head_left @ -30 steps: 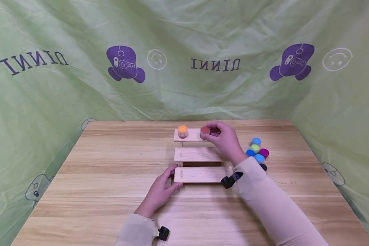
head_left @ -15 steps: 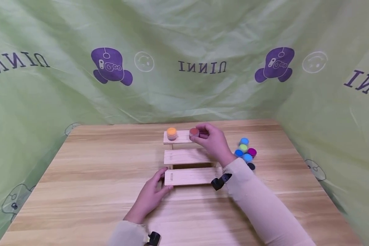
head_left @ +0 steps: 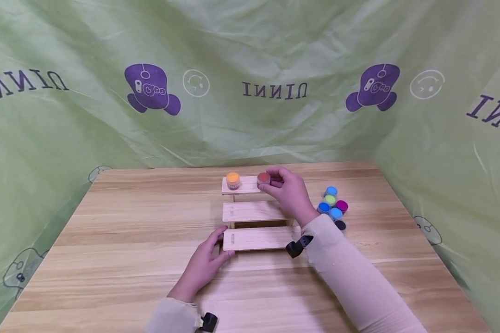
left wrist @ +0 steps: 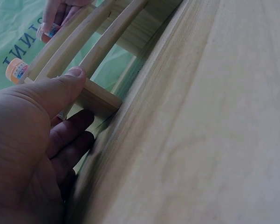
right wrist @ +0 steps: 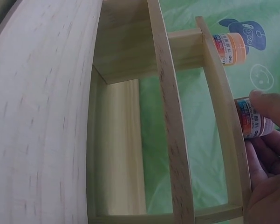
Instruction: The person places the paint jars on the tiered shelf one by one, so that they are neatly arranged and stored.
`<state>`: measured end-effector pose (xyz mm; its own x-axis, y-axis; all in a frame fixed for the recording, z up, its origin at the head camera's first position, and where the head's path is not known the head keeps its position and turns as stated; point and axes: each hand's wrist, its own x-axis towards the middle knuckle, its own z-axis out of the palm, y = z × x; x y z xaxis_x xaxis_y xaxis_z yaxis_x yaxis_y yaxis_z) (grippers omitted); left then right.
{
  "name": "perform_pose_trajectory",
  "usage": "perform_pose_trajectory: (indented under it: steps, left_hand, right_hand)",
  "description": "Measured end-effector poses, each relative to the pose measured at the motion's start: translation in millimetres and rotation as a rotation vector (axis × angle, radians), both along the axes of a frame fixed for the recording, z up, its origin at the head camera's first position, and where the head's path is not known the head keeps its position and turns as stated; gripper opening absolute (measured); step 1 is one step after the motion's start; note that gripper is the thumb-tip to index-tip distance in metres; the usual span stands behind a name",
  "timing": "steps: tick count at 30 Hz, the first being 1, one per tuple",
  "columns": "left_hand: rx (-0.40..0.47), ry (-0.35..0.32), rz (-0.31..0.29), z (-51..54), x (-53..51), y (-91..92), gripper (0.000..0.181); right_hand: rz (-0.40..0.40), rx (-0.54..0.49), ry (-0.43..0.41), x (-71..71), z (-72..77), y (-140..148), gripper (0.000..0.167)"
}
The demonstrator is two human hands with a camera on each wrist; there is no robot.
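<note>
A three-step wooden display rack (head_left: pixel 256 211) stands on the table. On the left of its top step sits a paint jar with an orange lid (head_left: pixel 233 181), also seen in the right wrist view (right wrist: pixel 229 48). My right hand (head_left: pixel 289 191) pinches a paint jar with a brownish-red lid (head_left: pixel 263 179) between thumb and fingers. In the right wrist view this jar (right wrist: pixel 252 119) stands against the top step's surface. My left hand (head_left: pixel 202 264) grips the left end of the lowest step, thumb at its front edge (left wrist: pixel 73 73) and fingers behind, partly hidden.
To the right of the rack, several paint jars stand close together: light blue (head_left: pixel 331 191), light green (head_left: pixel 329 200), dark blue (head_left: pixel 323 207), magenta (head_left: pixel 341 206) and black (head_left: pixel 340 225). A green printed cloth (head_left: pixel 250 134) hangs around the wooden table (head_left: pixel 121 231).
The head view has turned a little to the right, so the scene sits further left. Both hands keep their places on the rack and the brownish-red-lidded jar.
</note>
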<state>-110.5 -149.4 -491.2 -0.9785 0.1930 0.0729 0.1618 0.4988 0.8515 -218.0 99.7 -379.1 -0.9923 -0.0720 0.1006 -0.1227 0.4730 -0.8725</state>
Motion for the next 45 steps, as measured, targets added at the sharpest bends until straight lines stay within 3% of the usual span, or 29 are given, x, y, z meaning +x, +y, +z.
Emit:
perform_pose_trajectory:
  steps: [12,22,45]
  left_hand:
    - [0.004,0.006,0.002,1.0,0.2,0.2,0.071]
    - [0.002,-0.004,0.005,0.2,-0.4,0.4,0.071]
    - [0.005,0.000,0.003,0.9,-0.3,0.7,0.071]
  right_hand:
    - [-0.011,-0.006,0.013,0.6,-0.7,-0.6,0.046]
    - [-0.022,-0.064,-0.046,3.7,-2.8,7.5,0.056]
    - [-0.027,-0.099,0.023,19.1,-6.4,26.3,0.046]
